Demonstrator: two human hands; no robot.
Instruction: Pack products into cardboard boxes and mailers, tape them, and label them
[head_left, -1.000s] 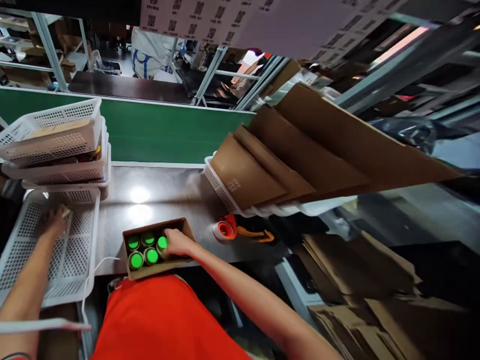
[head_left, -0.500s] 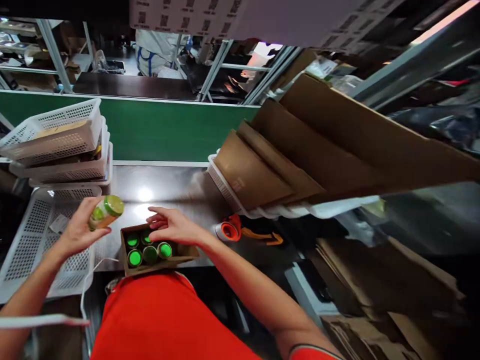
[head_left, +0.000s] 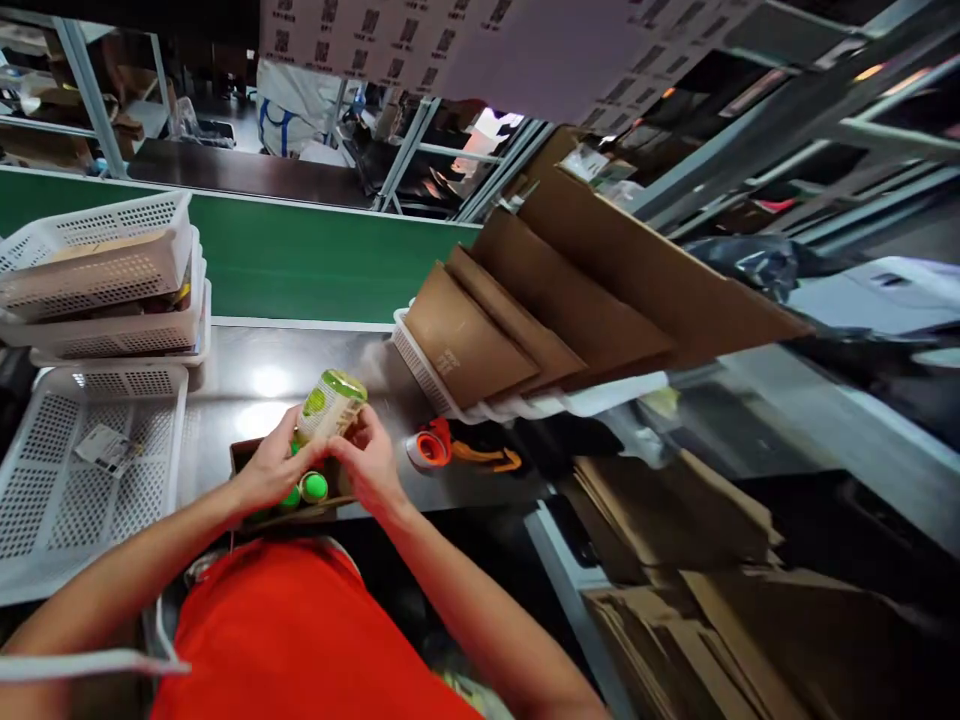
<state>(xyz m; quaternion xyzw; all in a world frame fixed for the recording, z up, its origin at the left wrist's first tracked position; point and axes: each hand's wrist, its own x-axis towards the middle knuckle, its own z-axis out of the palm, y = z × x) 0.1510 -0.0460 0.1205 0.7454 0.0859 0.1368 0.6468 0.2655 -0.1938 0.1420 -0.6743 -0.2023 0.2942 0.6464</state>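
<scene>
A can point(head_left: 330, 405) with a green and cream label, a round green picture on its side, is held tilted above the box. My left hand point(head_left: 271, 468) is closed around its lower left side. From the right, my right hand point(head_left: 369, 462) grips the same can, its thumb meeting the left thumb near the base. Below both hands an open cardboard box point(head_left: 322, 508) stands on the metal table, partly hidden by my hands and forearms. Inside it show several bright green can tops point(head_left: 315, 487).
An empty-looking white basket point(head_left: 45, 500) holds a small label packet point(head_left: 106, 450) at left, with stacked white baskets point(head_left: 97, 330) behind. Flat cardboard point(head_left: 480, 330) stands in a basket at right. A tape dispenser point(head_left: 429, 448) lies near it. More folded cardboard point(head_left: 675, 510) sits lower right.
My left hand has carried the can rightward over the box. My right hand, open before, now grips the can too. The view has shifted slightly.
</scene>
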